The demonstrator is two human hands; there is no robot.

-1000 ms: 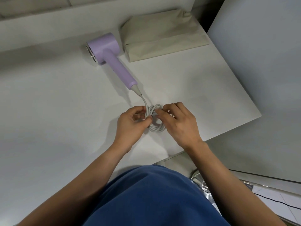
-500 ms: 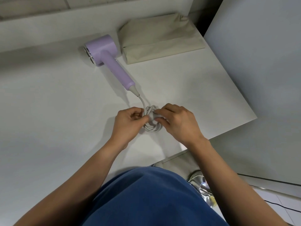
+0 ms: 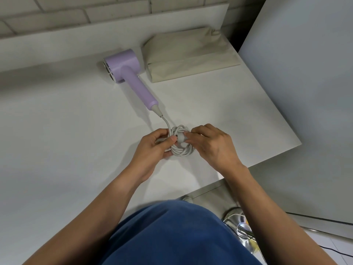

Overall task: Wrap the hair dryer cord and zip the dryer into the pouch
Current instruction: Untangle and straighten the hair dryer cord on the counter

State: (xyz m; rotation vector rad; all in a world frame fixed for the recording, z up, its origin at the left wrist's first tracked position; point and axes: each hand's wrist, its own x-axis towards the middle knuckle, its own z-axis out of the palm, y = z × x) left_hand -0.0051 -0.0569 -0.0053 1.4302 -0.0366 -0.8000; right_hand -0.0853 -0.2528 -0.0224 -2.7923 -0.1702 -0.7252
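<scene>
A lilac hair dryer (image 3: 129, 75) lies on the white table (image 3: 57, 131), its handle pointing toward me. Its pale grey cord (image 3: 181, 151) is coiled into a small bundle near the table's front. My left hand (image 3: 152, 148) pinches the coil's left side between thumb and fingers. My right hand (image 3: 212, 144) grips the coil's right side, and its fingertips hold a grey strap or plug end (image 3: 181, 138) across the loops. A beige fabric pouch (image 3: 189, 54) lies flat just right of the dryer's head; I cannot tell whether its zip is open.
A white brick wall (image 3: 76, 14) and a low ledge run along the table's far side. The table's right edge (image 3: 277, 104) drops off beside a grey panel. A shiny metal object (image 3: 240, 226) sits on the floor at lower right.
Both hands stayed on the coil. The grey strap or plug end now shows across the loops between my fingertips; one second ago only cord loops were visible there.
</scene>
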